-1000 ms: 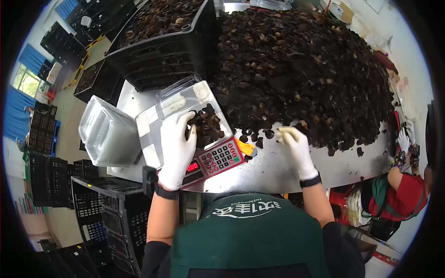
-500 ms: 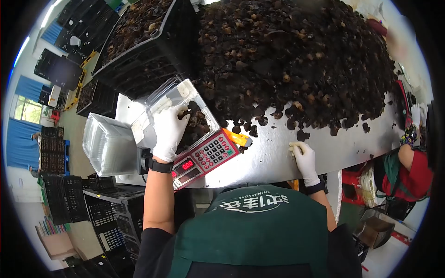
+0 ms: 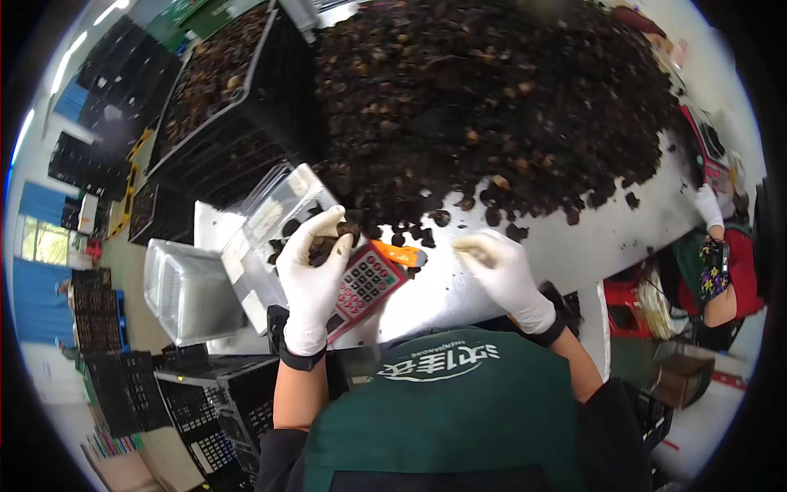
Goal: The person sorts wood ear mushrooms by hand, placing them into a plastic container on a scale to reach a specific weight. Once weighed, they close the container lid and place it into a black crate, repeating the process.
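My left hand (image 3: 314, 275), in a white glove, pinches a small dark fungus piece (image 3: 349, 230) between thumb and fingers. It is above the clear plastic container (image 3: 303, 184), which holds more dark pieces and rests on a red scale (image 3: 366, 284). The hand covers part of the container and the scale's display. My right hand (image 3: 507, 279), also gloved, hovers over the metal table (image 3: 438, 299) with its fingers drawn together; their tips are blurred, and what they hold, if anything, cannot be made out. Between the hands an orange cutter (image 3: 398, 252) lies by the scale.
A large heap of dark fungus (image 3: 492, 107) covers the table's far side. At the left stand a full black crate (image 3: 238, 131) and stacked clear containers (image 3: 193, 291). Another person's gloved hand (image 3: 708, 205) is at the right, near a second red scale (image 3: 713, 168).
The view has shifted. My left hand has come up out of the container with a dark piece in its fingers. My right hand has moved left, closer to the orange cutter.
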Tool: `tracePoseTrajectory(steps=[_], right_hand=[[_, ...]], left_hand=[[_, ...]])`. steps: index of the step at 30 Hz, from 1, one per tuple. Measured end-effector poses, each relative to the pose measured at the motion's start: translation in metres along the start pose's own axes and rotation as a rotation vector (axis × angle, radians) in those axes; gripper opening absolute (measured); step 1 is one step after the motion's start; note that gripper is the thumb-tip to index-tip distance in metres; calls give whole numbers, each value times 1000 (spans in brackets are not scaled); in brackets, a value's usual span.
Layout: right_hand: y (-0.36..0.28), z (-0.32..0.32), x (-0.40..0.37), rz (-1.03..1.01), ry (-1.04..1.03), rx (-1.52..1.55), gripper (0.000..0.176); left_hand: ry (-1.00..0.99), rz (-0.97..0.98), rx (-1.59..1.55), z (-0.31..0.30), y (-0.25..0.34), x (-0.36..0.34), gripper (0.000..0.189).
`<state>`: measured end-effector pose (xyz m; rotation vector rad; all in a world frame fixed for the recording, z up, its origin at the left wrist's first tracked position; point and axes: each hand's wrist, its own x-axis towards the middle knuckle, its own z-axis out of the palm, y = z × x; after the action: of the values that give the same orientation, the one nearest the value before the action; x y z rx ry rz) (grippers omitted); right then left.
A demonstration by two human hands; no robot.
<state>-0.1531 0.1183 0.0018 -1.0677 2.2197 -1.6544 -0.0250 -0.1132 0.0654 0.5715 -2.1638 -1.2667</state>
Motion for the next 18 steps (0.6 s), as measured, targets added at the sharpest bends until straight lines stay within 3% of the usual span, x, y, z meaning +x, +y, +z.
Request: tracePoseTrajectory(steps=[3, 5, 7, 8, 9, 12, 15, 16, 17, 18], right_hand=[[-46, -1, 16, -322, 72, -107, 19], [-44, 6, 9, -160, 4, 87, 19], [-36, 6, -1, 140, -135, 275, 16], [-22, 8, -9, 232, -186, 347, 14], [-13, 9, -17, 251, -183, 371, 14], [6, 8, -38, 286, -222, 415, 14], [38, 7, -42, 273, -267, 539, 13], [51, 4, -36, 246, -139, 175, 15], [62, -8, -33, 409, -87, 90, 17], [73, -19, -29, 233, 61, -238, 20]], left_hand=[[-154, 150, 151, 27, 17, -14, 41], [-194, 298, 163, 48, 17, -30, 44], [-206, 411, 245, 63, 19, -43, 45], [-263, 324, 183, 68, 15, -49, 44], [-334, 230, 142, 70, 9, -53, 41], [-447, 296, 281, 72, -1, -64, 34], [-331, 424, 323, 65, 8, -56, 30], [-218, 420, 389, 55, 8, -48, 27], [-103, 414, 456, 42, 5, -38, 25], [27, 388, 495, 28, -7, -30, 25]])
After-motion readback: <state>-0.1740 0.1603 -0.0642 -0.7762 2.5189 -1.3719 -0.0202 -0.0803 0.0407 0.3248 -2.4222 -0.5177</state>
